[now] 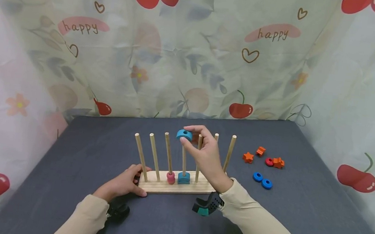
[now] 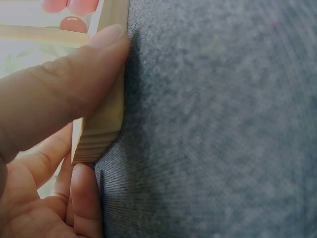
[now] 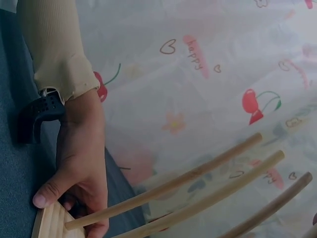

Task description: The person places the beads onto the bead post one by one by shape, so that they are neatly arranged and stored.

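A wooden peg board (image 1: 180,188) with several upright pegs lies on the table. My left hand (image 1: 125,182) grips its left end; in the left wrist view the thumb (image 2: 64,82) lies along the front edge, with fingers behind the end. Above a middle peg, my right hand (image 1: 207,153) pinches a blue arched block (image 1: 181,134) with a hole, close to the peg's tip. Whether the tip has entered the hole cannot be told. Low on that peg sits another blue block (image 1: 183,178). A pinkish-red bead (image 1: 170,178) rests on the peg to its left.
Right of the board lie orange star-shaped pieces (image 1: 248,157), another orange piece (image 1: 261,151), a red ring (image 1: 269,162) and two blue rings (image 1: 267,184). A printed curtain (image 1: 185,71) stands behind the dark table (image 1: 300,220).
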`<state>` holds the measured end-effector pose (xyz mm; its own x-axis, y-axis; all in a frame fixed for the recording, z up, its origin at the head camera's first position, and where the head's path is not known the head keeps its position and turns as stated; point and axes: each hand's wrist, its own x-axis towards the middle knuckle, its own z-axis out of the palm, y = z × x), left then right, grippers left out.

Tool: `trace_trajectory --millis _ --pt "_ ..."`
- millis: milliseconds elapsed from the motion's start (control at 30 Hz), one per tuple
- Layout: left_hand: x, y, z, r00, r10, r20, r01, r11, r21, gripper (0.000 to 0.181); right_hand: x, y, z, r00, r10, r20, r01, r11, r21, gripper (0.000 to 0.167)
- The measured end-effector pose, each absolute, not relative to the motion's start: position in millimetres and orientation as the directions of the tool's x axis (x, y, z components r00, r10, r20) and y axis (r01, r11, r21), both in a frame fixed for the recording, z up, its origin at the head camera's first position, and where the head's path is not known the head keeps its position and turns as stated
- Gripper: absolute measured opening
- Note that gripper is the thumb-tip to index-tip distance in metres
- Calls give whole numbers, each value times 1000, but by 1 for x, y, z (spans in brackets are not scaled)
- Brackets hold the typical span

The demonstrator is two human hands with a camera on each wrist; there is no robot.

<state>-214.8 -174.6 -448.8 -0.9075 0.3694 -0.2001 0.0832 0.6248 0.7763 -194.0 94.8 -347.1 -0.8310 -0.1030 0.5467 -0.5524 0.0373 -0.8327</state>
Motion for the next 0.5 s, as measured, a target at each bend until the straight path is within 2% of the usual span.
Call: trace_trajectory --millis 233,500 --pt "-215 -175 -449 -910 363 -203 76 626 776 75 -194 95 -348 -863 -105 494 -501 55 -864 27" --pt "-214 -174 -447 -908 362 -210 69 625 778 74 -190 96 -365 -912 -87 401 -410 162 -897 28"
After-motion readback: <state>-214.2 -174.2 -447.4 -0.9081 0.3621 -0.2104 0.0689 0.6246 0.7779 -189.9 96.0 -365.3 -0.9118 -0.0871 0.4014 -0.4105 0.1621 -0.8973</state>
